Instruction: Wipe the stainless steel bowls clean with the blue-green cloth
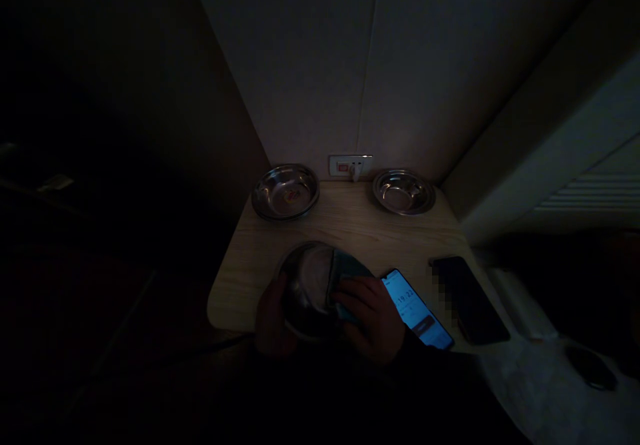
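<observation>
In the dim light, my left hand (274,318) grips the left rim of a round metal bowl (303,291), held tilted above the near part of the small table. My right hand (373,315) presses a dark bluish-green cloth (345,275) against the bowl's right side, fingers bent over the fabric. Behind them, at the back left of the table, stand metal bowls (285,195) that look stacked, with a small coloured mark inside. Another shiny metal bowl (404,193) sits at the back right. The lower edge of the held bowl fades into darkness.
A lit phone (417,311) lies right beside my right hand, and a dark phone (467,298) lies farther right. The pale wooden table (345,225) meets a wall with a socket (350,165). A dark oval object (591,367) rests on a light surface at lower right.
</observation>
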`<state>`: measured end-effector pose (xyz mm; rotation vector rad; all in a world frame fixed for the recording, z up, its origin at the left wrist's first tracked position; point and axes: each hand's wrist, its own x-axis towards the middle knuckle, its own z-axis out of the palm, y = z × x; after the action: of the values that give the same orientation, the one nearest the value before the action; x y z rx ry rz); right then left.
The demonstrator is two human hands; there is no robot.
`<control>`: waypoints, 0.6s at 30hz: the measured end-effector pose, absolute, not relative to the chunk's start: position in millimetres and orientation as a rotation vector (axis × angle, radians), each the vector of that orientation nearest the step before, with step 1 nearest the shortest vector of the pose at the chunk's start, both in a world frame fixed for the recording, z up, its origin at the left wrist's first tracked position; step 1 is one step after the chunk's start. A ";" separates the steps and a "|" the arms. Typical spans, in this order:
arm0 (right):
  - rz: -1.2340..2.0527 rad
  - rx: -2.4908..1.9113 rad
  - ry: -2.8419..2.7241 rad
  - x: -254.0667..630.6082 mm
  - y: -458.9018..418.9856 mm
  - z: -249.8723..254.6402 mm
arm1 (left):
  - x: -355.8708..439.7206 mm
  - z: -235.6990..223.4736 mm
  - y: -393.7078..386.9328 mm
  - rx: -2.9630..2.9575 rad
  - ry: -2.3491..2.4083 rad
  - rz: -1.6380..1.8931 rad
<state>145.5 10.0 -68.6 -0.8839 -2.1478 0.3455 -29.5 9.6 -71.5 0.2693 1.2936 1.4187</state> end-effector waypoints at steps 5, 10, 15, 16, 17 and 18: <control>0.308 -0.954 -2.170 139.1 19.7 -62.2 | -28.5 -74.3 5.6 0.297 1.323 1.438; 0.335 -1.056 -2.157 125.1 24.7 -54.0 | -35.2 -81.5 7.7 0.345 1.353 1.476; 0.369 -0.969 -2.182 129.6 19.2 -54.5 | -31.4 -73.1 8.5 0.332 1.350 1.451; 0.359 -0.981 -2.180 129.5 21.0 -54.6 | -30.2 -71.4 8.4 0.344 1.356 1.446; 0.347 -1.009 -2.174 128.7 23.5 -54.6 | -29.4 -70.2 8.2 0.361 1.368 1.445; 0.339 -1.038 -2.164 127.6 26.0 -54.6 | -29.2 -69.6 8.0 0.380 1.385 1.444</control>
<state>127.6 26.0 -54.6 -1.0382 -2.1638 0.3395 -29.2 8.0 -69.6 0.3796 1.3850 1.4442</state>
